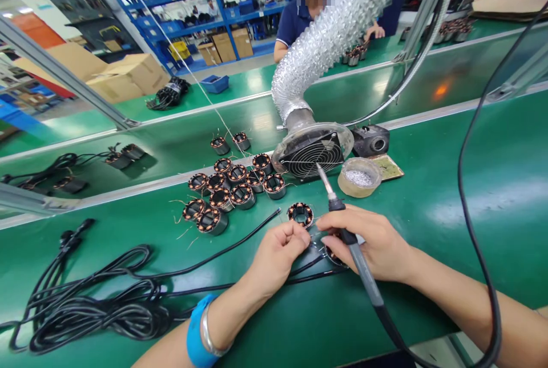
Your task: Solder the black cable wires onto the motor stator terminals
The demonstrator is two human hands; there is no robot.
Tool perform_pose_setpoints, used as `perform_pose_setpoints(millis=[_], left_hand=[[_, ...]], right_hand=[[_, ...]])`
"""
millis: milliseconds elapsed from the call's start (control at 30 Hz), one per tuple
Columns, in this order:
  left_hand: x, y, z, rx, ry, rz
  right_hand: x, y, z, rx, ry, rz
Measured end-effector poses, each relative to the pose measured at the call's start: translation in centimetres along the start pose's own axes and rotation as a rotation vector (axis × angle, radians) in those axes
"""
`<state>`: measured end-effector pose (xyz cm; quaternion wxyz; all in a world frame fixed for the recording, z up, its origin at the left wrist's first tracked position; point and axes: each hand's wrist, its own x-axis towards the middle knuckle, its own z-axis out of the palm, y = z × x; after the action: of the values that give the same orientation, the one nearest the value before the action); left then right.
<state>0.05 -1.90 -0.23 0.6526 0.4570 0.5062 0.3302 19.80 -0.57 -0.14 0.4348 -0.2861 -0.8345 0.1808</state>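
Observation:
My right hand (372,239) holds a soldering iron (363,274) between thumb and fingers, its tip pointing up and away. My left hand (278,251) is closed in a pinch; thin wire ends show beside its fingertips, but what it grips is hidden. A copper-wound motor stator (301,215) stands just beyond the left fingertips. Another stator (334,254) is partly covered by my right hand. Black cables (310,265) with stripped ends run beneath my left wrist. Several more stators (242,195) with loose wire ends stand grouped to the left.
A fume extractor hood (314,151) with a silver duct (325,43) hangs ahead. A round tub (359,178) of silvery bits, a sponge (387,167) and a black holder (371,140) stand right of it. Coiled black cables (98,316) lie left. A person (295,23) is across the bench.

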Motion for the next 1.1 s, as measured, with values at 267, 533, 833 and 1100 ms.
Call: perform_pose_setpoints(millis=[267, 533, 833, 1100], left_hand=[[0.7, -0.5, -0.2, 0.01, 0.075, -0.006], [0.3, -0.2, -0.2, -0.035, 0.052, -0.021], [1.0, 0.1, -0.2, 0.045, 0.1, 0.029], [1.3, 0.0, -0.6, 0.11, 0.071, 0.077]], right_hand=[[-1.4, -0.8, -3.1, -0.127, -0.163, 0.24], [-1.7, 0.3, -1.6, 0.008, -0.279, 0.132], [-1.3, -0.6, -2.7, 0.057, -0.032, 0.145], [-2.2, -0.9, -3.1, 0.186, 0.265, 0.399]])
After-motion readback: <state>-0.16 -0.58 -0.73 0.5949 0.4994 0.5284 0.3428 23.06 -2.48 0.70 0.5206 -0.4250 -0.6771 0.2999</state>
